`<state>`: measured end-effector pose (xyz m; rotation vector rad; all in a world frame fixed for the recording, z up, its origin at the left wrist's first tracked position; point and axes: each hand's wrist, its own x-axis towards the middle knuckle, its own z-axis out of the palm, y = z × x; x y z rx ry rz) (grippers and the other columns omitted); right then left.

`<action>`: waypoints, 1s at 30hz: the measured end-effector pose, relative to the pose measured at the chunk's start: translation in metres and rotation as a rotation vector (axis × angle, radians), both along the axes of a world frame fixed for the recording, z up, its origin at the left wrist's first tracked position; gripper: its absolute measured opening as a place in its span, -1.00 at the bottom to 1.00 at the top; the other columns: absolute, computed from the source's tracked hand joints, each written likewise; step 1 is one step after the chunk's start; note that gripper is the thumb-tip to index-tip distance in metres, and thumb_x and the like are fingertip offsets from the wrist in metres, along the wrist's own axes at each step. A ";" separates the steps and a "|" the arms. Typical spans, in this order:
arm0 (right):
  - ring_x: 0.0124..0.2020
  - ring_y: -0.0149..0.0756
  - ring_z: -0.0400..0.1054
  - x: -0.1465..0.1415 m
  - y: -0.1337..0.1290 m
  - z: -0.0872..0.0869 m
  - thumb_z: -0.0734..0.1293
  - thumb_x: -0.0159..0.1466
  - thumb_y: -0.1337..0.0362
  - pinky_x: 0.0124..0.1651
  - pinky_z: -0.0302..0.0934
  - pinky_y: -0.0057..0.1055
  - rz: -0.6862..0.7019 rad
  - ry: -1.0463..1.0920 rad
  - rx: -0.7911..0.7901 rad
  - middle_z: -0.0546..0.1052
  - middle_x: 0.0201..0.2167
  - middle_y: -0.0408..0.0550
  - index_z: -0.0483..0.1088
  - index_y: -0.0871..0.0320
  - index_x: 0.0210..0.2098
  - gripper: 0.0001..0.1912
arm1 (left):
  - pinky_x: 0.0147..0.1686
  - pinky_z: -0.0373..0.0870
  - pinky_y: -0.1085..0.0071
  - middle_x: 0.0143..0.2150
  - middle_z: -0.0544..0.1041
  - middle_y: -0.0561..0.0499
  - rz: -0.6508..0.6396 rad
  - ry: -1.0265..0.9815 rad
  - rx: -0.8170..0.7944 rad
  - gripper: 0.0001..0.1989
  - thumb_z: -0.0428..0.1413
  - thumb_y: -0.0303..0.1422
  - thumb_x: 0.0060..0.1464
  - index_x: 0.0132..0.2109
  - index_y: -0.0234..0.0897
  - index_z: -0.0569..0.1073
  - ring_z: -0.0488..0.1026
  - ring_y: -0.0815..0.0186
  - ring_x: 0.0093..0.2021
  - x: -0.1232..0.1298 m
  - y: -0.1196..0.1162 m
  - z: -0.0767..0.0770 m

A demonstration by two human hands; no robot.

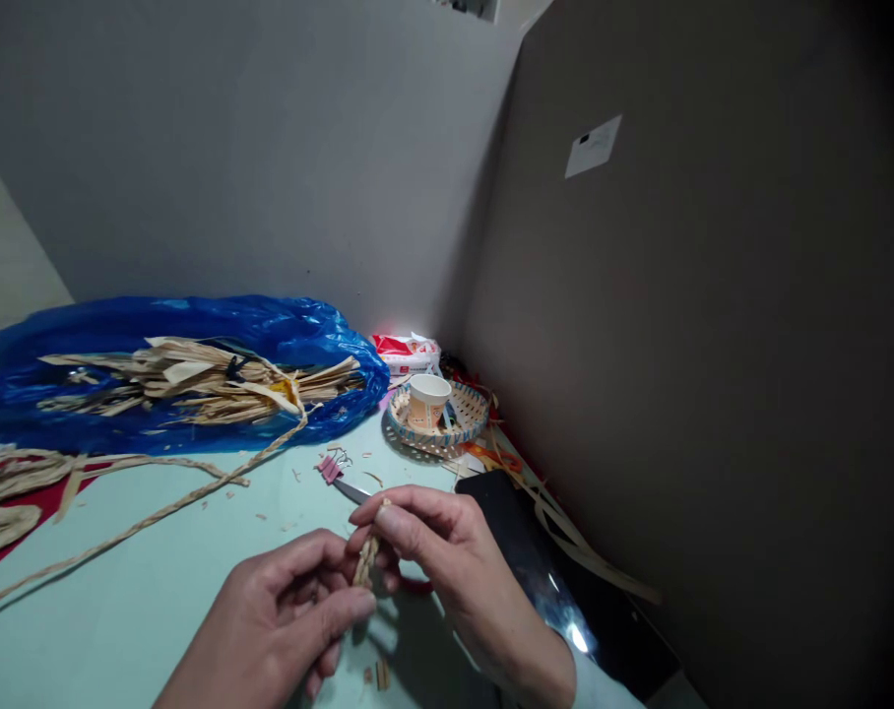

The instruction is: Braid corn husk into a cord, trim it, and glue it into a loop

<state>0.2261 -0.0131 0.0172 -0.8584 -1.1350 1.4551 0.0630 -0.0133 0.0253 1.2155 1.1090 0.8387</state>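
Between both hands, above the pale green table, is a short piece of braided straw (366, 561). My left hand (281, 611) pinches its lower end between thumb and fingers. My right hand (443, 561) grips its upper end with thumb and forefinger. Behind my fingers lie scissors (352, 490), their blade pointing to the upper left and a bit of red handle showing below my right hand; the rest is hidden. Close to the blade tip sit pink binder clips (330, 467). A long twisted straw cord (159, 514) runs across the table to the left.
A blue plastic bag (196, 315) with dry straw husks (218, 379) lies at the back left. A woven basket (471, 414) holds a paper cup (428, 401), before a red-white tissue pack (409, 353). A black glossy device (536, 561) lies right, beside the grey partition (683, 325).
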 end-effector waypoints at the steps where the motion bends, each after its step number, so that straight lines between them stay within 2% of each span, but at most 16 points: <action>1: -0.49 -0.50 0.26 0.000 0.000 -0.001 0.44 0.30 0.09 -0.44 0.11 -0.58 0.007 -0.003 -0.005 0.57 -0.42 -0.05 0.61 0.22 -0.28 -0.72 | -0.65 0.17 0.56 -0.61 0.34 0.17 -0.021 0.000 0.010 -0.79 0.36 -0.22 -0.09 -0.43 -0.27 0.56 0.24 0.46 -0.65 0.000 -0.001 -0.002; 6: -0.48 -0.49 0.27 -0.002 0.000 -0.006 0.45 0.29 0.02 -0.42 0.13 -0.58 0.017 -0.040 -0.040 0.53 -0.44 -0.09 0.60 0.19 -0.27 -0.68 | -0.67 0.13 0.53 -0.55 0.37 0.15 -0.056 -0.016 0.024 -0.75 0.30 -0.18 -0.05 -0.34 -0.30 0.56 0.18 0.48 -0.65 0.002 -0.002 -0.015; 11: -0.48 -0.46 0.28 -0.001 0.005 -0.018 0.46 0.28 -0.01 -0.42 0.14 -0.56 0.026 -0.064 -0.084 0.48 -0.49 -0.12 0.60 0.17 -0.24 -0.65 | -0.65 0.13 0.49 -0.36 0.55 0.00 -0.088 -0.062 0.008 -0.76 0.23 -0.22 -0.07 -0.28 -0.29 0.52 0.18 0.47 -0.61 0.003 0.000 -0.022; 13: -0.51 -0.47 0.25 0.000 0.006 -0.023 0.46 0.27 -0.03 -0.43 0.14 -0.57 0.013 -0.072 -0.053 0.47 -0.51 -0.12 0.60 0.18 -0.25 -0.64 | -0.65 0.12 0.49 -0.35 0.52 0.01 -0.111 -0.069 0.008 -0.77 0.22 -0.24 -0.09 -0.28 -0.28 0.51 0.19 0.47 -0.61 0.004 0.002 -0.022; 17: -0.53 -0.48 0.22 0.000 0.007 -0.023 0.45 0.26 -0.06 -0.43 0.15 -0.56 -0.006 -0.076 -0.072 0.44 -0.54 -0.15 0.59 0.17 -0.25 -0.62 | -0.65 0.04 0.45 -0.50 0.36 0.14 -0.156 -0.074 0.031 -0.79 0.20 -0.22 -0.09 -0.31 -0.25 0.48 0.11 0.47 -0.65 0.005 0.006 -0.025; 21: -0.42 -0.39 0.32 -0.005 0.003 -0.015 0.52 0.17 -0.05 -0.32 0.21 -0.51 -0.061 -0.167 -0.056 0.51 -0.45 -0.12 0.57 0.14 -0.26 -0.62 | -0.47 0.13 0.40 -0.50 0.28 0.16 -0.146 -0.031 0.100 -0.79 0.18 -0.20 -0.11 -0.38 -0.22 0.38 0.16 0.38 -0.50 0.006 0.009 -0.034; 24: -0.31 -0.29 0.39 -0.006 0.002 -0.011 0.52 0.16 -0.05 -0.22 0.25 -0.47 -0.096 -0.241 0.024 0.55 -0.38 -0.09 0.56 0.14 -0.23 -0.61 | -0.40 0.19 0.39 -0.45 0.28 0.15 -0.159 0.067 0.146 -0.80 0.18 -0.23 -0.09 -0.34 -0.23 0.39 0.21 0.34 -0.42 0.003 0.011 -0.030; 27: -0.28 -0.26 0.42 -0.001 0.003 -0.009 0.42 0.27 -0.06 -0.20 0.28 -0.44 -0.178 -0.293 0.068 0.58 -0.31 -0.07 0.54 0.12 -0.16 -0.63 | -0.37 0.29 0.37 -0.47 0.36 0.14 -0.175 0.265 0.251 -0.84 0.16 -0.24 0.06 -0.37 -0.22 0.42 0.33 0.31 -0.41 -0.011 0.025 -0.015; 28: -0.26 -0.25 0.43 0.002 0.005 -0.009 0.39 0.29 -0.06 -0.19 0.30 -0.43 -0.214 -0.306 0.073 0.58 -0.27 -0.06 0.53 0.11 -0.13 -0.62 | -0.28 0.35 0.33 -0.44 0.45 0.11 -0.164 0.357 0.316 -0.79 0.12 -0.22 0.17 -0.37 -0.22 0.45 0.40 0.28 -0.35 -0.018 0.035 -0.011; 30: -0.23 -0.21 0.45 0.007 0.008 -0.010 0.36 0.32 -0.08 -0.18 0.34 -0.41 -0.266 -0.324 0.083 0.58 -0.22 -0.03 0.50 0.10 -0.09 -0.60 | -0.03 0.41 0.13 -0.21 0.57 0.01 -0.076 0.578 0.450 -0.80 0.13 -0.22 0.27 -0.25 -0.24 0.52 0.50 0.19 -0.14 -0.037 0.060 -0.006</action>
